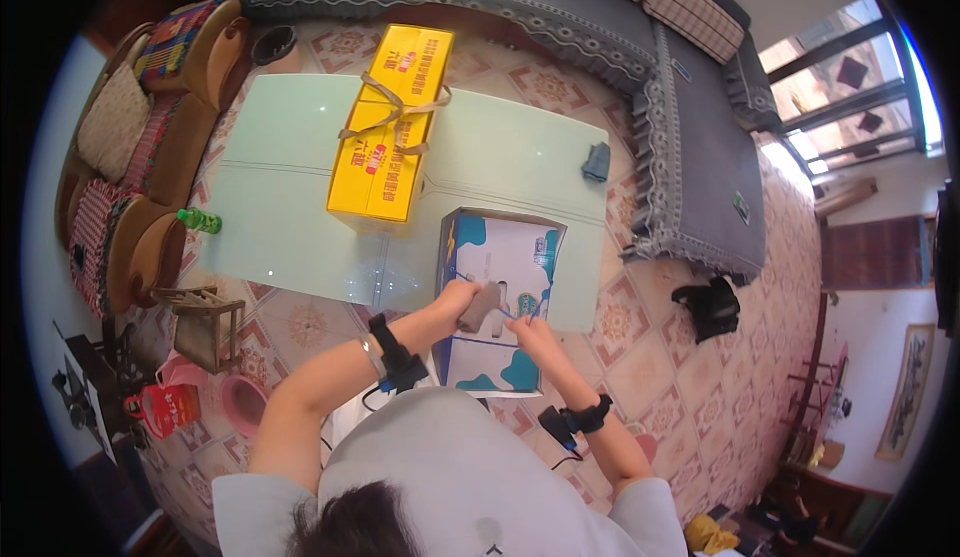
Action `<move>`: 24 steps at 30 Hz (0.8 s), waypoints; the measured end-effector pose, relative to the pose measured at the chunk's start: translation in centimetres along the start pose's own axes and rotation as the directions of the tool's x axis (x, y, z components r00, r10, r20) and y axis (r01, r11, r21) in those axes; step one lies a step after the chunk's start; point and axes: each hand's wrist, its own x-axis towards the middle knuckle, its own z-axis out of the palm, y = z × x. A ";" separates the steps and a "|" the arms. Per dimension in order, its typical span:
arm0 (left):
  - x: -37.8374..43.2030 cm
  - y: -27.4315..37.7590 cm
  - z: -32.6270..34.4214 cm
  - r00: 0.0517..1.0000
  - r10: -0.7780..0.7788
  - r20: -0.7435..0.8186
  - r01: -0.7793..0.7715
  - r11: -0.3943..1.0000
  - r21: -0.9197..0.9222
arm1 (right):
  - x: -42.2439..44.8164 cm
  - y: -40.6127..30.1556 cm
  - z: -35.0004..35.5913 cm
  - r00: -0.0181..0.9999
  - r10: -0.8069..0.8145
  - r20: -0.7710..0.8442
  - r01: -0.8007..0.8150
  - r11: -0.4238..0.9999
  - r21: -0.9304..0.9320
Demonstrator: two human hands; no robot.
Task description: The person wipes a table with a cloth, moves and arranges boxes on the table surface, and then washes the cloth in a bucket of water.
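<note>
A white cardboard carton [472,257] with blue-green patches and dark blue sides lies on the near edge of the pale green glass table [277,227]. My left hand [457,305], above the carton, is closed around a grey-brown object [480,309] whose kind I cannot make out. At its right, my right hand [531,335] pinches a thin blue cord [508,312] that runs over the carton's top. Behind the left hand, part of the cord and the carton's hand slot are hidden.
A tall yellow box [375,152] tied with brown ribbon stands on the table. A green bottle [199,221] is at the left edge, a folded blue-grey cloth [596,163] at the right. A wooden stool [199,324], pink basin [244,404] and grey sofa [701,174] surround it.
</note>
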 end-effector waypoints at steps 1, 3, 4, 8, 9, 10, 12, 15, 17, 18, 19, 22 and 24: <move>1.3 0.3 -0.6 0.999 0.027 -0.031 -0.027 1.000 -0.001 | 1.3 -0.6 0.0 1.000 0.002 0.012 -0.003 0.998 0.055; 2.4 1.2 -0.9 0.995 0.063 -0.079 -0.063 0.998 0.003 | 3.0 -1.4 -0.1 0.999 0.003 0.040 -0.004 1.000 0.016; 1.7 2.2 -0.1 0.989 0.041 -0.141 -0.046 0.998 -0.031 | 4.1 -1.2 -0.4 0.998 -0.012 0.056 0.012 1.000 -0.003; 4.0 3.0 -1.5 0.984 0.152 -0.094 -0.148 0.988 0.054 | 6.6 -2.0 -0.4 0.994 -0.077 0.079 0.080 0.996 -0.043; 4.9 2.3 -2.2 0.980 0.174 -0.095 -0.167 0.983 0.076 | 6.7 -1.5 -0.2 0.993 -0.088 0.082 0.092 0.994 -0.055; 6.0 1.5 -3.2 0.976 0.197 -0.089 -0.189 0.977 0.096 | 6.8 -1.3 -0.3 0.990 -0.100 0.102 0.106 0.993 -0.059; 6.1 0.5 -4.8 0.981 0.191 -0.029 -0.185 0.973 0.140 | 6.5 -0.5 -0.7 0.984 -0.122 0.128 0.130 0.990 -0.057; 7.2 -3.1 -9.4 0.897 0.412 -0.159 -0.243 0.761 0.601 | 5.6 1.5 -0.3 0.983 -0.183 0.005 0.183 0.982 0.041; 5.1 -2.7 -9.0 0.906 0.386 -0.173 -0.141 0.659 0.739 | 6.1 5.0 -0.6 0.993 -0.112 0.026 0.109 0.988 0.110; 4.3 -2.9 -9.3 0.910 0.369 -0.188 -0.089 0.618 0.781 | 5.9 5.6 -0.2 0.995 -0.081 0.050 0.072 0.987 0.146; 3.8 -3.2 -9.5 0.914 0.353 -0.203 -0.039 0.572 0.819 | 5.6 5.9 0.3 0.996 -0.050 0.075 0.036 0.983 0.181; 4.4 -4.8 -10.5 0.927 0.336 -0.169 -0.064 0.585 0.809 | 4.1 5.3 2.3 0.998 -0.060 -0.001 0.060 0.993 0.098; 6.0 -5.4 -11.1 0.927 0.350 -0.134 -0.089 0.552 0.829 | 3.8 4.7 3.6 0.970 -0.153 -0.190 0.164 0.986 0.044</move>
